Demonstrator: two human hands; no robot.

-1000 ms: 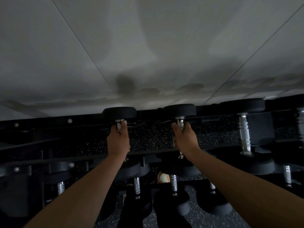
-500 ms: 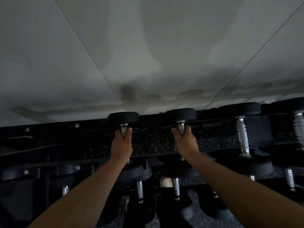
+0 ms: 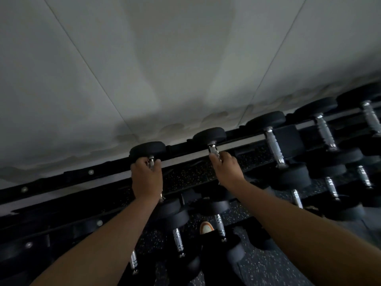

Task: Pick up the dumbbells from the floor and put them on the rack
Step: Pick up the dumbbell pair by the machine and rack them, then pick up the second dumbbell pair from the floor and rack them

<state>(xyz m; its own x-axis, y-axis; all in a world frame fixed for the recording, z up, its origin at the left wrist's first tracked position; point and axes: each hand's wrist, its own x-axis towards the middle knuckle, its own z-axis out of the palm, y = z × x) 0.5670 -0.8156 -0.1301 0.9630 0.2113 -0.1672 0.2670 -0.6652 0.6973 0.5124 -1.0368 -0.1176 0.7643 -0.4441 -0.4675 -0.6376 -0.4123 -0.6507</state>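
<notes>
dumbbells (image 3: 147,149) gripped on rack (image 3: 61,178), hands (image 3: 146,178) outstretched.

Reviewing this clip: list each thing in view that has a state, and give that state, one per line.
left hand: closed around the handle of the left dumbbell
right hand: closed around the handle of the right dumbbell
left dumbbell: at the top tier of the rack, gripped
right dumbbell: at the top tier, gripped
rack: dumbbells on several tiers
shoe: on the speckled floor

No text, label, brand or number is showing legibly anywhere: the dumbbell (image 3: 209,136) heads beyond the hands are reading as plain dark, dim and blurred.
</notes>
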